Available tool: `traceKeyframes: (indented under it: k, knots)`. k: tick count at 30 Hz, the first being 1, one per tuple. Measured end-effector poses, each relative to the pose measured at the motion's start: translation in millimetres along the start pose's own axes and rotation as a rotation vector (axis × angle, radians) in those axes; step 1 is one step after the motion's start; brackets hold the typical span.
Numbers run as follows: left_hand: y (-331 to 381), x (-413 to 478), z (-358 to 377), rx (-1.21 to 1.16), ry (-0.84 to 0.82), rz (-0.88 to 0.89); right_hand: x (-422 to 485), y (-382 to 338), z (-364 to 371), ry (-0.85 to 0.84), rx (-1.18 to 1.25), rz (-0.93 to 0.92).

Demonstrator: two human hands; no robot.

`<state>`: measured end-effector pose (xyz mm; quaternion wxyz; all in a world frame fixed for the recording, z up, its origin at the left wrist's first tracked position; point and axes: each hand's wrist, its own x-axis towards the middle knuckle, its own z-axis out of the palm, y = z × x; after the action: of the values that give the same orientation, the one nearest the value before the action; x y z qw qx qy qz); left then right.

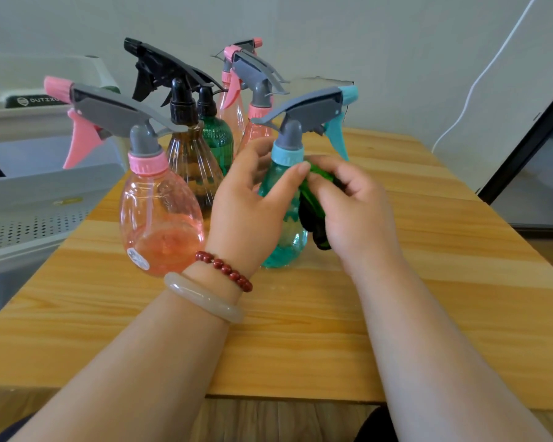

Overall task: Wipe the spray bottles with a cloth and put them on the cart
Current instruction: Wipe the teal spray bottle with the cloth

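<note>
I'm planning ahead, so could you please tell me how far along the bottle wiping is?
Done: no bottle shows on the cart. In hand: the left hand holds the teal bottle while the right hand presses the green cloth to it. Left: the pink bottle, brown bottle and three behind stand on the table.

- A light wooden table [412, 314] carries six upright spray bottles.
- Nearest stand a front pink bottle [160, 224] and a blue bottle [284, 247].
- Clustered behind: a brown bottle [190, 164], a green bottle [217, 135], a middle pink bottle [256, 132] and a rear pink bottle [233, 114].
</note>
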<state>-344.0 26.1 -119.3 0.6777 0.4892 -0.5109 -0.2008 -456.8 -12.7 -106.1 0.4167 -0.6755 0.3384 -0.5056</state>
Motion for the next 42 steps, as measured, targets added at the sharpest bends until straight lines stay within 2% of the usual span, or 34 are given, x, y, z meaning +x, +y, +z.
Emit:
traceKeyframes:
  k: [3,4,7,9,12,15,17,19,22,24,26,30,32,35,38,42]
  knots:
    - [-4,4,-7,0.072,0.059,-0.005,-2,9,0,-0.043,-0.115,0.096]
    - [-3,4,-7,0.067,0.064,-0.002,-2,10,2,-0.021,-0.073,0.125]
    - [0,4,-7,0.012,0.035,-0.039,-2,8,8,0.091,0.268,0.191]
    - [2,3,-6,-0.036,0.026,-0.061,-1,7,9,0.07,0.366,0.129]
    - [3,2,-5,-0.086,0.027,-0.078,-1,8,6,0.053,0.257,0.061]
    - [6,1,-6,-0.094,0.017,-0.086,-1,9,1,0.058,0.065,0.086]
    - [5,2,-8,-0.057,-0.002,-0.085,-1,7,1,0.062,0.074,0.166]
    - [0,3,-9,0.009,-0.071,-0.082,0,3,1,0.096,0.183,0.169]
    - [-6,3,-5,0.157,-0.197,-0.092,3,1,3,0.122,0.326,0.055]
    - [-5,2,-3,0.206,-0.223,-0.12,0,4,5,0.12,0.176,-0.03]
    - [-3,2,-3,0.227,-0.223,-0.122,-2,9,4,0.112,0.008,-0.045]
    - [-2,2,-7,0.282,-0.214,-0.145,1,11,-6,0.066,-0.145,0.084]
    - [-4,3,-7,0.284,-0.206,-0.17,3,6,-7,0.101,-0.096,0.053]
    - [-3,2,-4,0.258,-0.214,-0.163,6,-2,-4,0.194,0.139,-0.057]
    - [-2,1,-1,0.234,-0.176,-0.173,4,2,1,0.206,0.026,-0.127]
    - [-2,2,-4,0.231,-0.197,-0.185,2,12,-6,0.119,-0.105,0.008]
